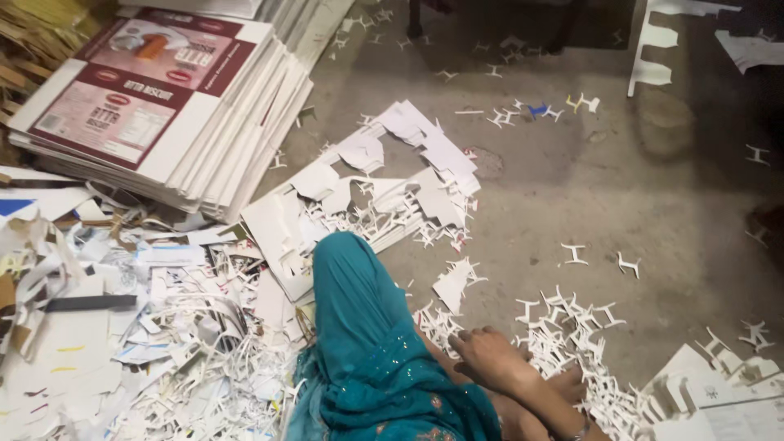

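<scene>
Where the teal sequinned garment [367, 351] covers a raised knee at the bottom of the view, one hand [490, 355] is seen resting palm down on the concrete floor [653, 188], its fingers spread flat and closed on nothing. Which hand it is cannot be told for certain; it is taken here as the left hand. A second hand [572, 384] is partly hidden behind its forearm, just beside it, and its grip cannot be told. Both are set at the edge of a heap of small white die-cut card scraps [572, 327], which lies touching the fingertips and spreads to the right. More such scraps are scattered singly across the floor. Just above the knee, a fanned bundle of white punched card sheets [367, 196] is laid on the floor. At upper left, a tall stack of flat printed carton blanks [155, 90], maroon and white, is piled. At lower left, a deep litter of shredded card waste [139, 343] is heaped.
</scene>
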